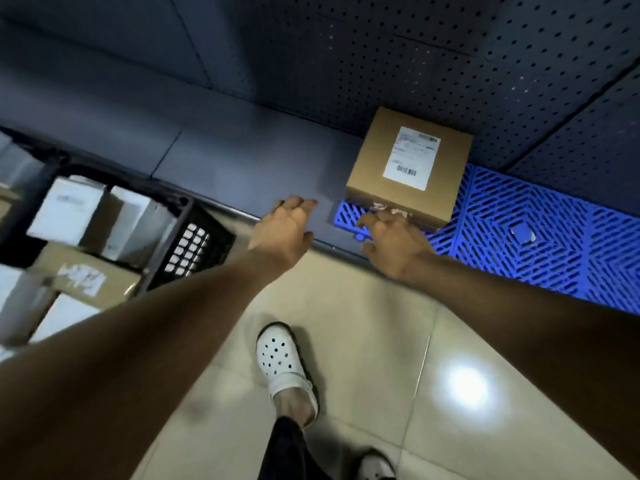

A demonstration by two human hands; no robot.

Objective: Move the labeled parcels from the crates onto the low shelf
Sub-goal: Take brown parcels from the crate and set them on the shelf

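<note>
Brown parcel (408, 168) on the low shelf (242, 168); left grip (284, 230) and right grip (394, 244) both empty.

The parcel, white label (412, 157) facing up, sits just beyond the right grip, partly over a blue grid mat (519, 237). That grip's fingers are loosely curled round nothing, tips at the parcel's near edge (touching or not, I cannot tell). The left grip, just beside it, hovers relaxed and spread over the shelf's front edge. Farther left of it, a black crate (194, 237) holds more boxes (69, 209) (blurred). Nearer than both grips, a white clog (282, 362) stands on the tiled floor.
</note>
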